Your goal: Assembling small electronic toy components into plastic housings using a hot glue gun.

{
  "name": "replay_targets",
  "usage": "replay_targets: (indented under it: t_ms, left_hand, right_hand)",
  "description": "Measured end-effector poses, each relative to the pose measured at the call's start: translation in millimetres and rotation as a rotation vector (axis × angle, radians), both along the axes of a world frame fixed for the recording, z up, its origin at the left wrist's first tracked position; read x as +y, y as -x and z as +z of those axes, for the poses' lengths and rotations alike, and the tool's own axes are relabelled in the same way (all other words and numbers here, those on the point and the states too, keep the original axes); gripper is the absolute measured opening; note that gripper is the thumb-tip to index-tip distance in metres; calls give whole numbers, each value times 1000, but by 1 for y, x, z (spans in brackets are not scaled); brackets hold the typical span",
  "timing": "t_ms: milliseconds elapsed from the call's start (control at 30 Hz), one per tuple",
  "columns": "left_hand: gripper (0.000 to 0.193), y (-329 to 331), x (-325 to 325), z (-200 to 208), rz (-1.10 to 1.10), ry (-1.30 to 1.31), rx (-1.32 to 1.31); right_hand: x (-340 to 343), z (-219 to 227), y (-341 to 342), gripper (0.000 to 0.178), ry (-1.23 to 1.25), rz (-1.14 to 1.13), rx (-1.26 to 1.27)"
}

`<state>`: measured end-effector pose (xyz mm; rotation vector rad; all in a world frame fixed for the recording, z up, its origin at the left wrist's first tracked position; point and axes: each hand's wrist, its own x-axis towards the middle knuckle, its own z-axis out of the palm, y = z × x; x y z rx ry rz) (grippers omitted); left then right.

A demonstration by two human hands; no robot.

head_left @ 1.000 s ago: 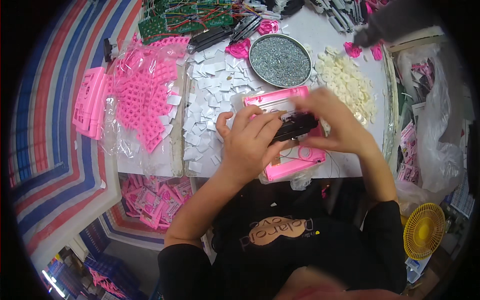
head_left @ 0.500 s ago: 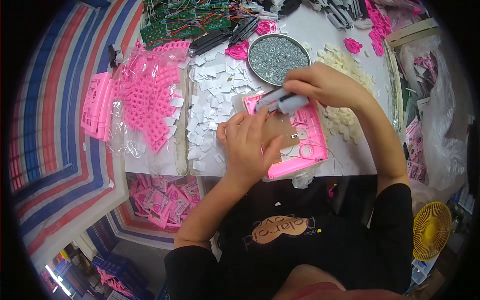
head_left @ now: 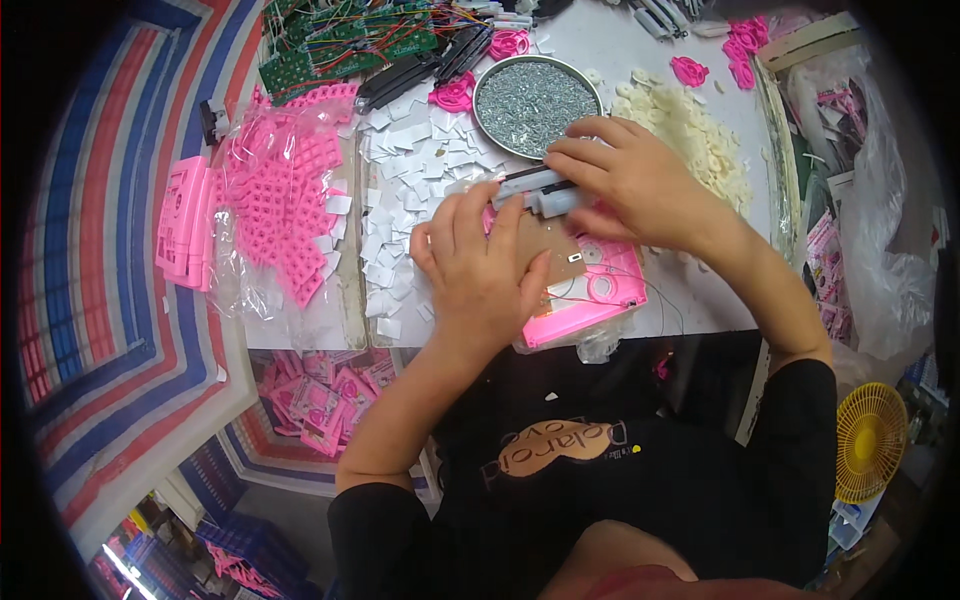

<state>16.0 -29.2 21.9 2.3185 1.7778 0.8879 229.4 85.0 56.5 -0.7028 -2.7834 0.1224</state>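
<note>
A pink plastic case lies open-side up near the table's front edge, with a brown circuit board over it. My left hand is closed over the board's left side, thumb at its lower edge. Its forefinger reaches a grey and black plastic mechanism at the top of the case. From the other side my right hand grips that mechanism, fingers bent over its right end. My hands hide most of the mechanism's edges and the case's upper corners. Thin wires trail from the board's right side.
A round tin of small screws stands just beyond my hands. White paper pieces cover the left; cream-coloured pieces lie right. Bagged pink keypads, green circuit boards and pink loops surround the work area.
The mechanism has tilted flatter and sits lower toward the case. My right fingers have spread further over it, and my left fingertips have come up against it. The whole view has shifted slightly.
</note>
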Motion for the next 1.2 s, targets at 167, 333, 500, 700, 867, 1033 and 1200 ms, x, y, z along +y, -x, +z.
replay_targets:
  t_ms: [167,333,500,700,867,1033,1200]
  left_hand:
    - [60,7,7,-5,-56,37,57]
    - [61,16,13,2,-142,96,117]
    - [42,35,62,34,-218,426,-159]
    - [14,-2,166,-18,-227,38,265]
    - [16,-15,176,-26,-239,-102,182]
    - [19,-13,183,-21,-261,44,382]
    - [11,-8,175,-9,-249,-245,246]
  right_hand:
    - [30,-12,-3,47,254,127,-40]
    - [11,-21,-1,62,38,4,-121]
    - [51,-29,-50,62,666,-77,222]
    - [21,87,40,66,1203,192,1370]
    - [49,65,23,64,1321,291,1175]
    - [55,86,16,79,1324,318,1142]
    - [43,84,4,28,782,5,929]
